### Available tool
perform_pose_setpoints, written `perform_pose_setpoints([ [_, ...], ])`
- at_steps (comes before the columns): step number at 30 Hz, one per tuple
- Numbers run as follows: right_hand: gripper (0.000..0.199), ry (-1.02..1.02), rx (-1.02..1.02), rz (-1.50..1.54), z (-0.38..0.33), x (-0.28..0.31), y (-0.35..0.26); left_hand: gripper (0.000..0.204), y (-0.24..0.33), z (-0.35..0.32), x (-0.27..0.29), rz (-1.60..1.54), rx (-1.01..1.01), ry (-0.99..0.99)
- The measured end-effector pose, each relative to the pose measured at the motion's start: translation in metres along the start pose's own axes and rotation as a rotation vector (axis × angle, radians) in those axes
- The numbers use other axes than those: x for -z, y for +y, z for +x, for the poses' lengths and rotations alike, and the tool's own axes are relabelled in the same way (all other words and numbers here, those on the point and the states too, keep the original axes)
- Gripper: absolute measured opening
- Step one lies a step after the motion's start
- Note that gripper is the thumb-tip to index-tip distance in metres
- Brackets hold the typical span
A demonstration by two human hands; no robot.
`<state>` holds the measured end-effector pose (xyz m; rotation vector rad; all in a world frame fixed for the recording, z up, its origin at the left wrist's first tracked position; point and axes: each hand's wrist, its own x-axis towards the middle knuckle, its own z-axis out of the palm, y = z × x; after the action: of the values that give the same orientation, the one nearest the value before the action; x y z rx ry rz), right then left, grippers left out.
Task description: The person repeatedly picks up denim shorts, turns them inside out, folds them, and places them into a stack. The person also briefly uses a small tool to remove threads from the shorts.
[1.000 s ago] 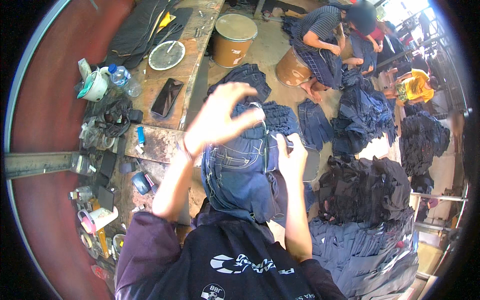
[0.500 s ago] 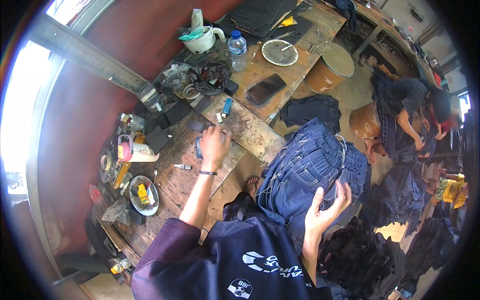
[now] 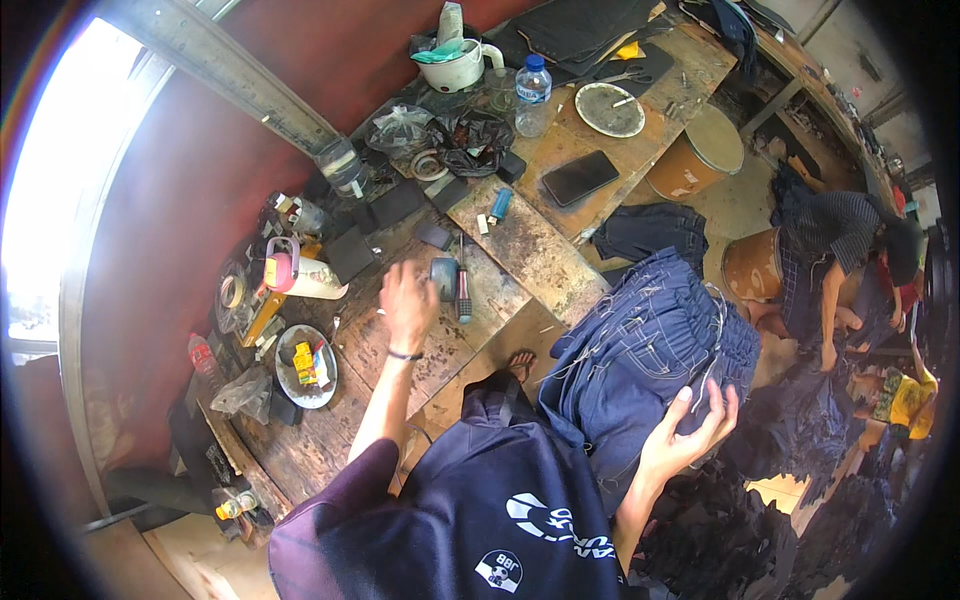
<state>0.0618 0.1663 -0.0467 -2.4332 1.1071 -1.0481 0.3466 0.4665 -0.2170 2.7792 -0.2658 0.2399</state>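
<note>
My left hand [image 3: 408, 308] is low over the wooden table, fingers pointing away from me. A small pale tip shows at its left edge; the hand covers whatever lies beneath, so I cannot tell if it grips anything. Just right of it are a dark grey-blue rounded object [image 3: 443, 279] and a screwdriver [image 3: 463, 292] with a red and black handle. My right hand [image 3: 690, 432] is open, thumb and fingers apart, at the near right side of a stack of blue denim trousers [image 3: 640, 350]. The trousers have gathered waistbands and loose pale threads.
A phone [image 3: 580, 178], a water bottle [image 3: 533, 95], a round plate [image 3: 609, 109] and a white pot [image 3: 452, 70] are on the far tabletop [image 3: 540, 262]. A pink-lidded tumbler [image 3: 300, 272] and a dish [image 3: 306, 368] stand left. Another person [image 3: 840, 232] bends over dark cloth at right.
My left hand has shifted left across the table, uncovering the screwdriver and rounded object and covering a small metal piece. My right hand remains by the trousers. The whole view has shifted.
</note>
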Motion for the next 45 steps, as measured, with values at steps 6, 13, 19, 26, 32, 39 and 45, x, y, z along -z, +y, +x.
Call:
perform_pose_setpoints([
  [6, 0.033, -0.073, -0.109, 0.033, -0.021, 0.005, -0.001, 0.043, -0.111, -0.073, -0.008, 0.463, -0.186, -0.180],
  [13, 0.036, 0.076, -0.045, 0.053, -0.006, 0.016, 0.001, 0.039, -0.066, -0.044, 0.048, 0.174, -0.114, -0.347],
  [19, 0.040, -0.370, -0.149, 0.616, -0.020, 0.020, -0.021, 0.028, 0.136, -0.017, 0.129, -0.567, -0.537, -0.587],
  [26, 0.047, -0.415, -0.160, 0.510, -0.035, 0.030, -0.009, 0.026, 0.287, -0.043, 0.137, -0.625, -1.379, -0.628],
  [32, 0.038, -0.495, -0.182, 0.260, -0.064, 0.052, 0.028, 0.036, 0.334, -0.060, 0.126, -0.494, -1.650, -0.815],
  [39, 0.027, -0.213, -0.682, 0.581, -0.097, 0.036, 0.046, 0.016, 0.394, -0.043, 0.085, -0.522, -1.641, -0.954],
  [45, 0.031, -0.040, -0.943, 0.858, -0.101, -0.011, 0.050, 0.024, 0.386, -0.065, 0.026, -0.341, -1.910, -0.471],
])
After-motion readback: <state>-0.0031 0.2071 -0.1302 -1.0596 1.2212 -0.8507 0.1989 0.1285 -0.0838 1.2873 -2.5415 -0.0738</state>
